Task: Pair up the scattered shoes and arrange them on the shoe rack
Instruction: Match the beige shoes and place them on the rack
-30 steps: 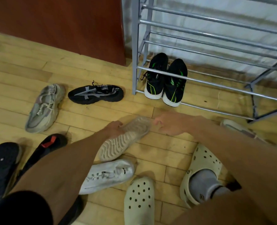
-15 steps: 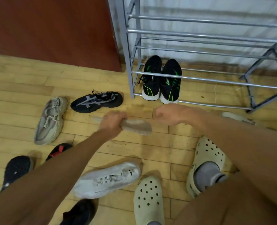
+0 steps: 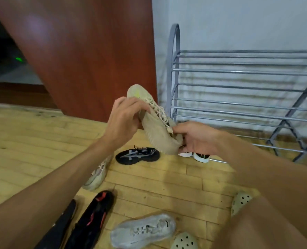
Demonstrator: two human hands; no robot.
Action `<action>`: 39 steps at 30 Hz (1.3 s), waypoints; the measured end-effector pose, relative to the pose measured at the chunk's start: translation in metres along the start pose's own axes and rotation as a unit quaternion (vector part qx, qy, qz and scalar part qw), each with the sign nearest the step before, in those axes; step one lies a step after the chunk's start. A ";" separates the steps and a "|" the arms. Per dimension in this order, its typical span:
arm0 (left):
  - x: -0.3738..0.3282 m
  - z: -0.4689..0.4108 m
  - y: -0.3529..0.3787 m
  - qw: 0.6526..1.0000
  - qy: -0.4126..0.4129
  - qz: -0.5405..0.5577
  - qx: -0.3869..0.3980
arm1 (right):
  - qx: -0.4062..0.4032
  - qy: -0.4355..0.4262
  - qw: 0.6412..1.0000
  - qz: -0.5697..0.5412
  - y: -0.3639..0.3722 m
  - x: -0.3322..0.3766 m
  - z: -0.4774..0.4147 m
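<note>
Grey-white sneaker (image 3: pixel 143 230) and black-and-red shoe (image 3: pixel 93 218) lay nearest on the wooden floor (image 3: pixel 32 150). Held mid-air above: tan knit sneaker (image 3: pixel 156 123), toe up, left hand (image 3: pixel 124 123) fingers clamped on forefoot, right hand (image 3: pixel 197 137) fingers closed around heel. Beyond: black sneaker (image 3: pixel 137 155) on floor; grey metal shoe rack (image 3: pixel 239 87) against wall.

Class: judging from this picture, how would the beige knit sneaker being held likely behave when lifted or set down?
The beige sneaker probably feels light: fingertips alone hold it up. Its knit upper looks soft, likely flexing under the left hand and right hand. Loose laces may dangle and snag.
</note>
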State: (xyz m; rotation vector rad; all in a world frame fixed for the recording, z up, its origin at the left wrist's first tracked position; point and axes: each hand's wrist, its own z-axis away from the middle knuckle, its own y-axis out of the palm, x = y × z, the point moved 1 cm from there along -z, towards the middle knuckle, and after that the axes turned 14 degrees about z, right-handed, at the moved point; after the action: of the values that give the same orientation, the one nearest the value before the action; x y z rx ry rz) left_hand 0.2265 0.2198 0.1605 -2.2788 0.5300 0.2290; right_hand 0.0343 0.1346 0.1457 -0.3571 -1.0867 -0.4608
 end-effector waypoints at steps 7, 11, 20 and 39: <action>-0.066 0.002 -0.055 0.848 -0.450 0.269 -0.078 | -0.057 -0.075 0.995 -0.030 0.022 0.026 0.044; -0.105 0.000 -0.061 0.760 -0.518 0.388 0.065 | -0.150 -0.114 0.981 0.037 0.025 0.036 0.065; -0.171 -0.051 -0.003 0.747 -0.464 0.472 0.058 | -0.251 -0.160 0.946 0.125 -0.051 0.035 0.142; -0.388 -0.013 0.224 0.640 -0.438 0.512 0.369 | -0.443 0.194 0.846 0.223 -0.230 -0.217 0.423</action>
State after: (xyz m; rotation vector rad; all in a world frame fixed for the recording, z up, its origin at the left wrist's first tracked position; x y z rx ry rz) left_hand -0.2206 0.1897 0.1475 -0.6537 1.0465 1.3091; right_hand -0.4911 0.1875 0.1415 -1.2506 -0.3042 -0.5640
